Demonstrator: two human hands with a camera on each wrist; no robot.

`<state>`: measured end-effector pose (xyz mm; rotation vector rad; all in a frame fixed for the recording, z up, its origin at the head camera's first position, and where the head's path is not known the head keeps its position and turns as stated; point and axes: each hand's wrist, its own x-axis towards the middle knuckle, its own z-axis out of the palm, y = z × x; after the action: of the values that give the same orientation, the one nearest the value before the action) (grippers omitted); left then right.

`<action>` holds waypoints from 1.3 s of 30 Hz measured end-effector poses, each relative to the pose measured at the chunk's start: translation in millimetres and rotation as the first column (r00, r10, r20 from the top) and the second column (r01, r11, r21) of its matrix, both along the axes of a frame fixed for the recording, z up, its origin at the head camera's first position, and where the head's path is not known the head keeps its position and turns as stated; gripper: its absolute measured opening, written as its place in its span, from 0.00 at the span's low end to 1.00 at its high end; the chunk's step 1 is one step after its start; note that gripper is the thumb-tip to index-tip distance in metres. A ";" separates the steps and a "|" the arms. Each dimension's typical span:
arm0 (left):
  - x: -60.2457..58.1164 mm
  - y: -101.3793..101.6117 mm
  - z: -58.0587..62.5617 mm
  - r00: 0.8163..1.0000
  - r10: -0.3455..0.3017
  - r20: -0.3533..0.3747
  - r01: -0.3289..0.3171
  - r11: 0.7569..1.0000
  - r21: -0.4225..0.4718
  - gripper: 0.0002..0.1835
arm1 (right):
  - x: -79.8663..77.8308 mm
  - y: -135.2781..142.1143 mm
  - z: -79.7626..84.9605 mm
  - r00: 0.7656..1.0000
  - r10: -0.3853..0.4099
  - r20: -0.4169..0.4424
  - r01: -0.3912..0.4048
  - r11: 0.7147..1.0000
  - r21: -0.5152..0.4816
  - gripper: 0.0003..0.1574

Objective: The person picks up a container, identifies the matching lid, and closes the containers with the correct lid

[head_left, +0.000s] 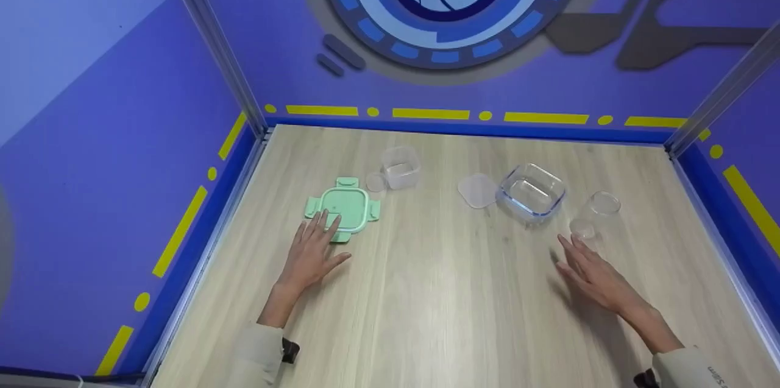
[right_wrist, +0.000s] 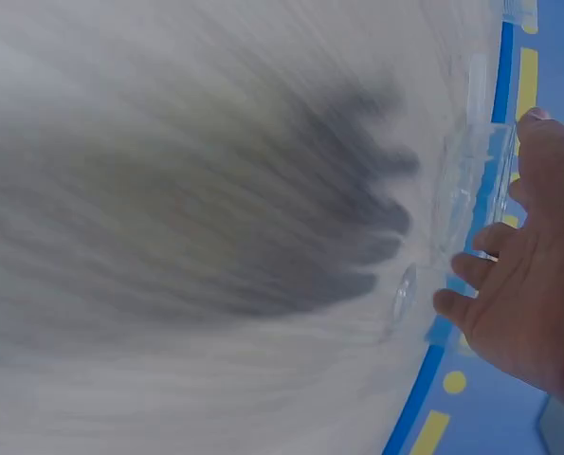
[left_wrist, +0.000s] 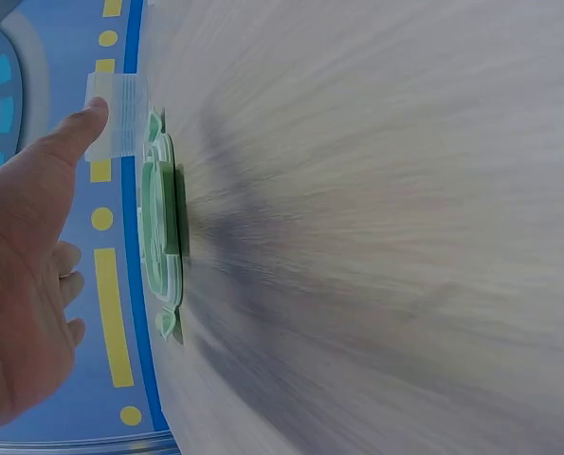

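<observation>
In the head view my left hand (head_left: 311, 259) stretches over the near left part of a mint-green square lid (head_left: 350, 205) with flap clips, its fingers spread and overlapping the lid. The left wrist view shows the same lid (left_wrist: 158, 227) from the side, low on the table, beyond the thumb. My right hand (head_left: 597, 278) hovers with extended fingers, casting a shadow on the table. Its fingertips come near a small clear round lid (head_left: 583, 229). A clear round cup (head_left: 605, 203) stands just behind that, and a square glass food container (head_left: 532, 195) lies up and to the left.
At the back left, a translucent tub (head_left: 400, 170) stands beside another small round clear lid (head_left: 376, 182). A translucent square lid (head_left: 478, 190) lies left of the glass container. Blue walls with metal posts (head_left: 725, 89) border the wooden table (head_left: 439, 290).
</observation>
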<state>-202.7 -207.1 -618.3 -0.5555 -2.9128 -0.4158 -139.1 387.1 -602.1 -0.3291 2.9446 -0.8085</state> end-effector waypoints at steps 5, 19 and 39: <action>-0.3 1.1 -1.6 1.000 -0.005 0.000 0.005 1.000 0.011 0.45 | -0.2 21.3 5.3 0.995 -0.014 0.095 0.019 0.998 -0.056 0.40; 5.0 0.1 -2.9 0.999 -0.002 -0.034 0.002 1.000 -0.008 0.45 | -9.7 52.8 -3.4 0.927 -0.374 -0.005 0.362 0.900 -0.244 0.37; 7.8 -3.2 -1.0 1.000 0.017 0.000 -0.017 1.000 0.002 0.47 | -53.9 40.0 -4.1 0.833 -0.518 0.196 0.537 0.670 -0.512 0.54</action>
<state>-194.9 -210.3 -619.3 -0.5293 -2.9142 -0.4168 -193.0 427.2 -606.2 0.5658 2.7107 -1.7169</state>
